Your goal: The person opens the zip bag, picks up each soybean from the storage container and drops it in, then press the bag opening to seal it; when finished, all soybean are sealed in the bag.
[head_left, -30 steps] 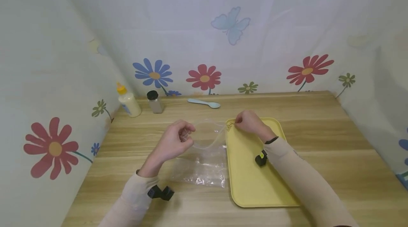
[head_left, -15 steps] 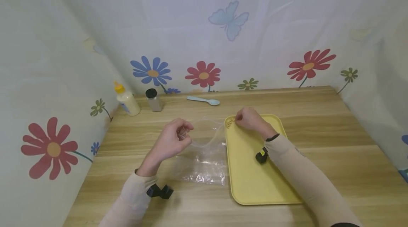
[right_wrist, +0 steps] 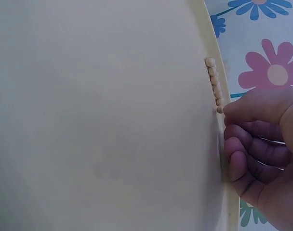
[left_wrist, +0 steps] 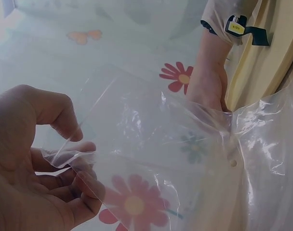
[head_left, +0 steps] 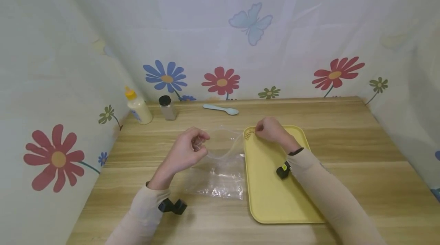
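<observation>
My left hand (head_left: pixel 189 149) pinches the rim of a clear plastic bag (head_left: pixel 220 180), whose mouth gapes toward the right. The bag's far side reaches the corner of a yellow tray (head_left: pixel 271 199). In that far left corner lie several small round tan beans (head_left: pixel 248 135). At the tray's far rim, my right hand (head_left: pixel 271 130) grips the edge just beside them. Seen from the right wrist, the beans (right_wrist: pixel 214 84) line up along the rim, and the fingertips (right_wrist: pixel 231 113) sit close to the last one. A small round thing (left_wrist: pixel 233 163) shows at the bag in the left wrist view.
A pale blue spoon (head_left: pixel 221 109) lies at the back of the wooden table (head_left: pixel 361 153). Behind my left hand stand a jar with a black lid (head_left: pixel 167 109) and a yellow-capped bottle (head_left: pixel 139 109). A flowered cloth (head_left: pixel 192 27) hangs beyond the table.
The head view shifts slightly. Both hands, the bag and the tray keep nearly the same places, with the beans still in the tray's corner.
</observation>
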Demonstrator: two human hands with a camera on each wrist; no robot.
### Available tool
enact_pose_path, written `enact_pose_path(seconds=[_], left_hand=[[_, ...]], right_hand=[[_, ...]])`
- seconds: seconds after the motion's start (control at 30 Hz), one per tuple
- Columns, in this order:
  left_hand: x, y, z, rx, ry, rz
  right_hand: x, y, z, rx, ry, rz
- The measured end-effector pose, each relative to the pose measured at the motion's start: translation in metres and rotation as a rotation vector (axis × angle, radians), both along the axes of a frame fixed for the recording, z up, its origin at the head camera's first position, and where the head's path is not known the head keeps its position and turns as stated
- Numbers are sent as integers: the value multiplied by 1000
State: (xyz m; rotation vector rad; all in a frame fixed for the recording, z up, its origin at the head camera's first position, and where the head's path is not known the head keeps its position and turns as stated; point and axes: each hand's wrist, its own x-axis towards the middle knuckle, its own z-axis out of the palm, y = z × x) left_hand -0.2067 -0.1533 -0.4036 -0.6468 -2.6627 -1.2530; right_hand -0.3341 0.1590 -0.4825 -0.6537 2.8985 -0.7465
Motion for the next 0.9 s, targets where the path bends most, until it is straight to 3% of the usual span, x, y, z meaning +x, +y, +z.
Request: enact_pose_path(seconds=[0.2,0.6,0.9], left_hand=[[0,-1,1,4,-6,4],[1,-3,1,12,-31,-9],[0,-3,2,9,-20,-10]], right_hand=[[2,-2,5,-32,56,22],[10,-5,9,-114,26,-3],[20,-6,24,-163,37,-8]])
